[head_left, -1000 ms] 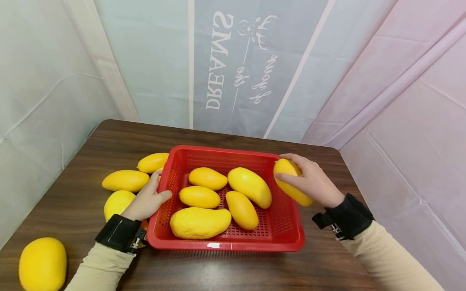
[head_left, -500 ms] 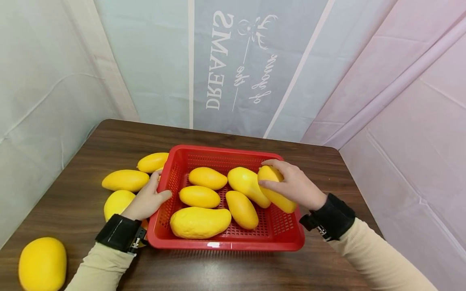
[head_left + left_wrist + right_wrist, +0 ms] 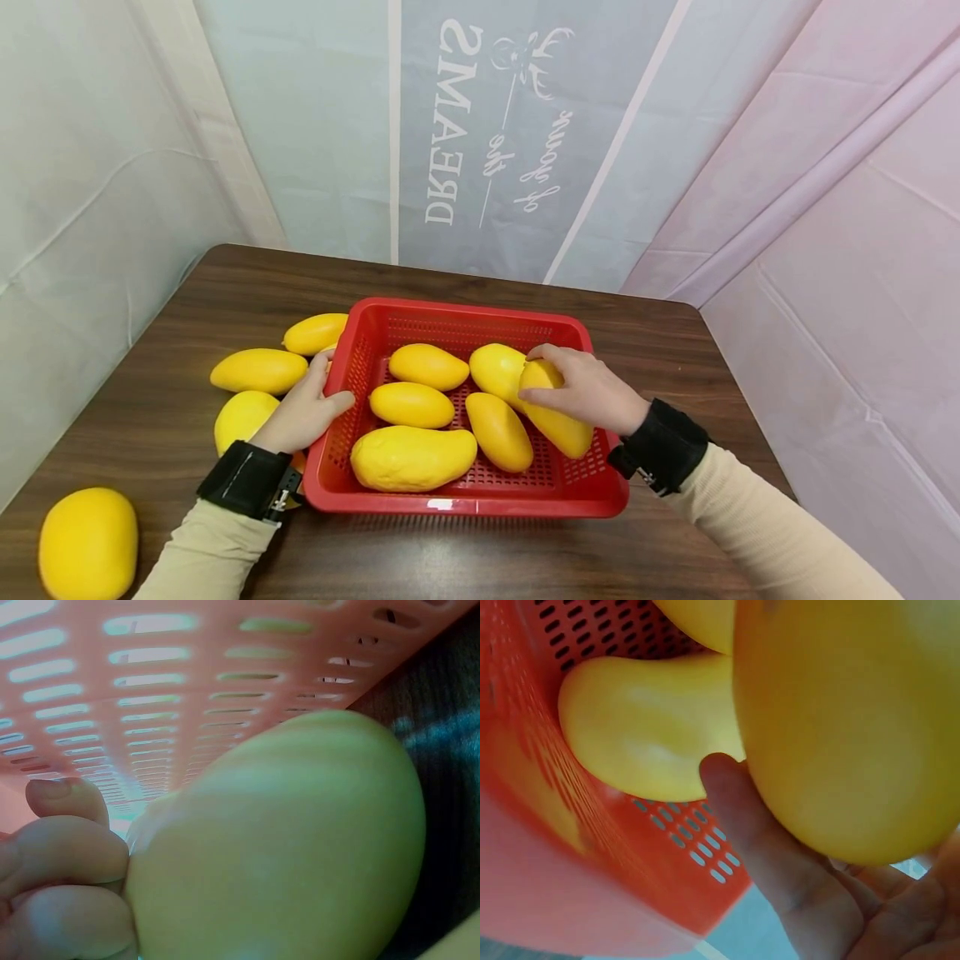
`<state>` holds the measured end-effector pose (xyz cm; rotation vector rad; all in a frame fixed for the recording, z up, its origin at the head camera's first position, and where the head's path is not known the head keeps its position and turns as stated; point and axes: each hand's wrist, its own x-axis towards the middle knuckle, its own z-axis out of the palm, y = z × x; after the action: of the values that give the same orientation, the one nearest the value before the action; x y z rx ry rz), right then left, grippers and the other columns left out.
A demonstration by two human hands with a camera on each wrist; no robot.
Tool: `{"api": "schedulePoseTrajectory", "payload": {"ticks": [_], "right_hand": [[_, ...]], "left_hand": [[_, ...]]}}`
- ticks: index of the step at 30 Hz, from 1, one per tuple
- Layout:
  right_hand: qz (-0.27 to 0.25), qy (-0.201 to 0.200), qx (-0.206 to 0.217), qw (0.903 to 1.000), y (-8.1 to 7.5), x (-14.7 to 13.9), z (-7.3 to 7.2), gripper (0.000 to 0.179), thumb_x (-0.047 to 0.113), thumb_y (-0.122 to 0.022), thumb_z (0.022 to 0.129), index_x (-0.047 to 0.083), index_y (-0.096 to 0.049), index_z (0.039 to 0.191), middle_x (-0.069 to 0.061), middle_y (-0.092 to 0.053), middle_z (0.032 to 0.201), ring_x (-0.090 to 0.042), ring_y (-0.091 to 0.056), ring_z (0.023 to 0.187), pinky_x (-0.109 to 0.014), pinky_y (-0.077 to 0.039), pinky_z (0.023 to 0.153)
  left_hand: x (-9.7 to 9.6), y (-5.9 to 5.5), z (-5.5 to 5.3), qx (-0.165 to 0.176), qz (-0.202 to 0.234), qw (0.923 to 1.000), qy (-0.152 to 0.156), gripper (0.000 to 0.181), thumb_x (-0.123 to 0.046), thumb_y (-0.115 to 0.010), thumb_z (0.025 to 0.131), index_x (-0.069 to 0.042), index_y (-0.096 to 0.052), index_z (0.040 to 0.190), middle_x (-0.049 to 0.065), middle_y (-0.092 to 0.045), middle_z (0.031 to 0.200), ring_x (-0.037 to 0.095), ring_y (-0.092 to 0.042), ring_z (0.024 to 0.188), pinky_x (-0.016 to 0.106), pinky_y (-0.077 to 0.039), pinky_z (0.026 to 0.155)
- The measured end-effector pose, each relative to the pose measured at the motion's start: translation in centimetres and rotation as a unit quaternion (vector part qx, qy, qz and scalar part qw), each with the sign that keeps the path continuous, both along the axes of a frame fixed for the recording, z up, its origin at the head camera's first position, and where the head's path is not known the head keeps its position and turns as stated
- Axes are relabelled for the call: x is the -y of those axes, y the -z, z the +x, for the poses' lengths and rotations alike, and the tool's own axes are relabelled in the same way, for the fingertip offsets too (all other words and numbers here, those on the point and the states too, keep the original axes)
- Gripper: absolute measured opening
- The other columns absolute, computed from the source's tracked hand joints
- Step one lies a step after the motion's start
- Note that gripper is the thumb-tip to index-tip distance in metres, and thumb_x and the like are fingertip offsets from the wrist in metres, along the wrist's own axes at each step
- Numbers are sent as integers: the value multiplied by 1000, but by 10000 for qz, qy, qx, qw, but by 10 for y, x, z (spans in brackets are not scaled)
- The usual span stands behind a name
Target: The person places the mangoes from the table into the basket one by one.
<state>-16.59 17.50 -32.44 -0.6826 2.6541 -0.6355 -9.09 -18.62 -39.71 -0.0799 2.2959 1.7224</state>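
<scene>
My right hand (image 3: pixel 588 390) holds a yellow mango (image 3: pixel 567 429) by its upper end, low in the right part of a red perforated plastic basket (image 3: pixel 465 505). In the right wrist view, fingers and thumb wrap that mango (image 3: pixel 855 727), with another mango (image 3: pixel 645 724) behind it. Whether it touches the basket floor, I cannot tell. With its thumb over the left rim, my left hand (image 3: pixel 300 417) grips the basket. The left wrist view has its curled fingers (image 3: pixel 67 859) outside the basket wall (image 3: pixel 157 697), against a mango (image 3: pixel 285 847). Several mangoes, like this one (image 3: pixel 414 458), lie in the basket.
The basket stands on a dark wooden table (image 3: pixel 420 558). Left of it lie several more mangoes, among them one at the back (image 3: pixel 258 371) and one near the front edge (image 3: pixel 88 542). A printed cloth (image 3: pixel 525 150) hangs behind the table.
My right hand has carried its mango leftward from above the basket's right rim, then lowered it beside the other mangoes. The left hand keeps its place on the rim.
</scene>
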Motion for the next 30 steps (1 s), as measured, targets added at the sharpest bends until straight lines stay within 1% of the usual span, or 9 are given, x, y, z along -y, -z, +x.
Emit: {"api": "schedulePoseTrajectory", "payload": {"ticks": [3,6,9,14,18,21,24,30], "right_hand": [[215,27,213,9995,3,2,0,56,46,-70,87,12,-56,129,-5,-63,106,-20,-56,91,-32,-53,75],[447,59,429,9981,6,4,0,58,48,-72,84,13,-55,128,-7,-62,108,-20,-56,93,-32,-54,75],[565,30,598,9966,8,6,0,57,46,-75,82,13,-55,125,-8,-62,106,-20,-57,89,-31,-56,72],[755,-70,702,9947,9,10,0,55,41,-77,81,12,-55,122,-7,-61,100,-18,-56,84,-29,-54,69],[924,-159,722,9930,11,13,1,53,39,-78,81,12,-55,120,-5,-60,94,-18,-54,81,-28,-51,66],[1100,-224,676,9914,12,15,1,51,39,-79,80,13,-55,117,-5,-59,91,-19,-53,81,-28,-50,67],[1248,-345,588,9898,14,17,1,51,39,-79,80,12,-55,116,-6,-58,91,-19,-53,81,-29,-51,69],[1411,-431,510,9877,13,19,1,51,37,-80,79,11,-55,114,-6,-58,90,-19,-53,79,-30,-51,69]], "left_hand": [[0,-1,0,16,-12,10000,1,73,-8,-50,97,-14,-6,155,31,-40,143,42,-66,109,50,-62,75],[-1,-1,0,37,-30,10000,4,74,-9,-50,97,-13,-6,155,31,-40,142,42,-66,108,49,-62,75],[-1,-1,0,34,-52,10000,-4,74,-9,-51,97,-13,-6,155,31,-40,142,41,-67,107,49,-62,75],[0,0,0,27,-50,10000,-15,74,-9,-50,97,-14,-6,155,31,-40,143,42,-66,108,49,-62,75],[0,0,0,48,-42,10000,-31,73,-9,-50,97,-14,-6,155,31,-40,143,42,-66,108,50,-62,75],[0,0,0,59,-47,10000,-33,74,-9,-51,97,-15,-6,155,30,-40,143,41,-66,108,50,-62,75],[0,0,0,54,-62,10000,-33,74,-9,-51,97,-14,-6,156,31,-40,143,41,-66,108,50,-62,75],[0,-1,0,49,-69,10000,-23,75,-9,-51,97,-14,-5,156,31,-40,143,42,-66,109,50,-62,75]]}}
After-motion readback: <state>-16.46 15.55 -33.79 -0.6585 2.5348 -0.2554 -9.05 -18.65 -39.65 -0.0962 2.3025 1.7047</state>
